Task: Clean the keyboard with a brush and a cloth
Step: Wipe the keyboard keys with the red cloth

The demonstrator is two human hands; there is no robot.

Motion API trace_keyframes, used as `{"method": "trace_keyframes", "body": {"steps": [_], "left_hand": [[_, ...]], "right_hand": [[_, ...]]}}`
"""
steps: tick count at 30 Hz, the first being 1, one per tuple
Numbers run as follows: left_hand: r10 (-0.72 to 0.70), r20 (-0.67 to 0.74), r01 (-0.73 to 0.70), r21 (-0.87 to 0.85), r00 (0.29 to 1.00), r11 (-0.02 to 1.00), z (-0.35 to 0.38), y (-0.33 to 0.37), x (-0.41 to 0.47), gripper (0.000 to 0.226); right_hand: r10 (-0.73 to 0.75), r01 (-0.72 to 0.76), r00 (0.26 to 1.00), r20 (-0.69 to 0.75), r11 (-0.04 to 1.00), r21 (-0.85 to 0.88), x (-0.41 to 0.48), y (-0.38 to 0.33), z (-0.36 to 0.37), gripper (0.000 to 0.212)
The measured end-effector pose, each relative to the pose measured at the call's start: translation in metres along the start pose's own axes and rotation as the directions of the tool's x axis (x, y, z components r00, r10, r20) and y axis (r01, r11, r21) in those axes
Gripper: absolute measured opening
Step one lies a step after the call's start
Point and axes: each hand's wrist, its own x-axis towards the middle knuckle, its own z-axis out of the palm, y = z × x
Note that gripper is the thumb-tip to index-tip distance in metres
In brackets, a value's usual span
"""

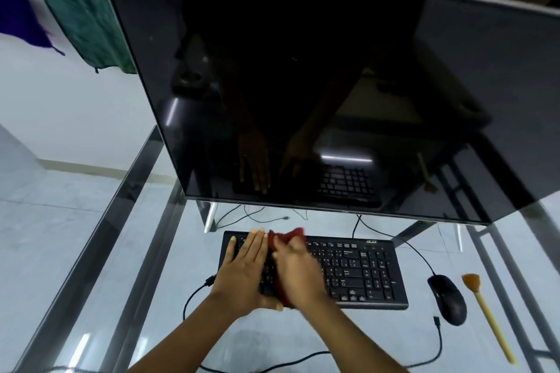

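Note:
A black keyboard (357, 272) lies on a glass table under a big dark monitor. My left hand (242, 269) lies flat with straight fingers on the keyboard's left part. My right hand (298, 269) presses a dark red cloth (288, 238) onto the keys just right of the left hand; the cloth sticks out beyond the fingers and below the palm. The hand is blurred, so the fingers' exact hold on the cloth is unclear. A brush (485, 312) with orange bristles and a pale wooden handle lies on the table at the far right.
A black mouse (447, 298) sits between the keyboard and the brush, its cable running behind the keyboard. The monitor (303, 85) overhangs the keyboard's far edge. Loose black cables (438, 339) curl across the glass near me. Green and purple cloths (85, 24) hang at the far left.

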Motion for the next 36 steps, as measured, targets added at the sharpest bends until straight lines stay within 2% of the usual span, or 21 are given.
{"method": "trace_keyframes", "body": {"steps": [2, 4, 6, 7, 9, 12, 14, 17, 19, 20, 21, 22, 23, 24, 26, 27, 28, 29, 31, 33, 36], "left_hand": [[0.004, -0.020, -0.004, -0.007, 1.000, 1.000, -0.002, 0.000, 0.001, 0.133], [0.005, -0.001, -0.005, 0.012, 1.000, 1.000, -0.004, 0.001, 0.001, 0.132], [0.000, 0.026, -0.001, 0.031, 1.000, 1.000, -0.006, 0.002, -0.001, 0.133], [0.001, 0.023, -0.002, 0.028, 1.000, 1.000, -0.007, 0.003, -0.001, 0.133], [-0.005, 0.017, 0.005, 0.003, 1.000, 1.000, -0.003, 0.001, -0.001, 0.134], [0.009, -0.014, -0.009, 0.003, 1.000, 1.000, -0.004, -0.001, 0.001, 0.134], [0.002, 0.018, -0.002, 0.004, 1.000, 1.000, -0.006, 0.001, -0.001, 0.136], [-0.007, 0.001, 0.007, 0.025, 1.000, 1.000, -0.006, 0.000, 0.002, 0.138], [-0.015, 0.056, 0.012, 0.038, 0.998, 0.999, -0.004, 0.000, 0.002, 0.139], [-0.014, 0.062, 0.014, 0.007, 0.998, 1.000, -0.002, -0.001, 0.002, 0.137], [-0.005, 0.038, 0.005, -0.013, 0.999, 1.000, 0.001, -0.001, 0.003, 0.134], [0.001, 0.043, 0.000, -0.011, 0.999, 1.000, 0.000, -0.001, 0.003, 0.135], [-0.004, 0.063, 0.005, -0.006, 0.998, 1.000, -0.002, 0.000, 0.003, 0.137], [-0.006, 0.048, 0.005, 0.013, 0.999, 1.000, -0.004, 0.001, 0.003, 0.139], [-0.019, 0.032, 0.018, 0.033, 0.999, 0.999, -0.005, 0.003, 0.000, 0.138], [-0.018, 0.036, 0.016, 0.049, 0.999, 0.999, -0.004, 0.003, 0.000, 0.137], [-0.017, 0.036, 0.015, 0.054, 0.999, 0.998, -0.005, 0.004, 0.000, 0.137], [-0.022, 0.024, 0.021, 0.041, 0.999, 0.999, -0.004, 0.004, 0.000, 0.136], [-0.020, -0.003, 0.020, 0.020, 1.000, 1.000, -0.003, 0.002, -0.001, 0.133], [-0.002, -0.018, 0.003, 0.028, 1.000, 1.000, -0.004, 0.001, -0.002, 0.131], [0.007, 0.012, -0.007, -0.026, 1.000, 1.000, -0.012, -0.001, -0.003, 0.133]], "right_hand": [[-0.102, 0.103, 0.995, 0.017, 0.992, -0.076, -0.003, 0.002, -0.003, 0.044], [-0.032, 0.030, 0.999, -0.015, 0.991, -0.129, 0.011, 0.021, -0.015, 0.039], [0.109, -0.115, 0.992, -0.062, 0.989, -0.092, 0.019, 0.035, -0.023, 0.033], [0.115, -0.122, 0.990, -0.077, 0.988, -0.091, 0.019, 0.029, -0.021, 0.032], [0.014, -0.017, 1.000, -0.025, 0.996, -0.093, 0.006, 0.017, -0.011, 0.031], [-0.249, 0.256, 0.965, 0.078, 0.962, -0.095, -0.019, 0.020, -0.002, 0.028], [-0.178, 0.181, 0.983, 0.041, 0.980, -0.086, -0.019, 0.043, -0.005, 0.031], [0.054, -0.059, 0.994, -0.094, 0.997, -0.047, -0.019, 0.056, -0.014, 0.033], [-0.022, 0.020, 0.996, -0.085, 1.000, -0.018, -0.035, 0.036, -0.001, 0.024], [-0.131, 0.132, 0.988, -0.085, 0.991, 0.011, -0.043, 0.024, 0.006, 0.020], [-0.222, 0.222, 0.975, -0.010, 0.973, 0.059, -0.050, 0.016, 0.014, 0.028], [-0.341, 0.341, 0.940, 0.022, 0.940, -0.012, -0.052, 0.020, 0.023, 0.043], [-0.372, 0.373, 0.928, 0.024, 0.926, -0.055, -0.049, 0.030, 0.016, 0.051], [-0.351, 0.348, 0.937, 0.001, 0.930, -0.113, -0.042, 0.048, 0.012, 0.049], [-0.161, 0.150, 0.981, -0.111, 0.984, -0.101, -0.036, 0.058, -0.012, 0.033], [-0.098, 0.085, 0.985, -0.142, 0.992, -0.092, -0.037, 0.060, -0.018, 0.045], [-0.102, 0.093, 0.974, -0.202, 0.994, -0.054, -0.038, 0.057, -0.015, 0.049], [-0.074, 0.080, 0.988, -0.135, 0.996, 0.037, -0.043, 0.048, -0.005, 0.039], [-0.231, 0.235, 0.972, -0.044, 0.967, 0.103, -0.057, 0.026, 0.013, 0.025], [-0.328, 0.328, 0.945, -0.007, 0.944, 0.028, -0.059, 0.025, 0.021, 0.021], [-0.255, 0.250, 0.965, -0.061, 0.965, -0.074, -0.047, 0.044, -0.002, 0.020]]}}
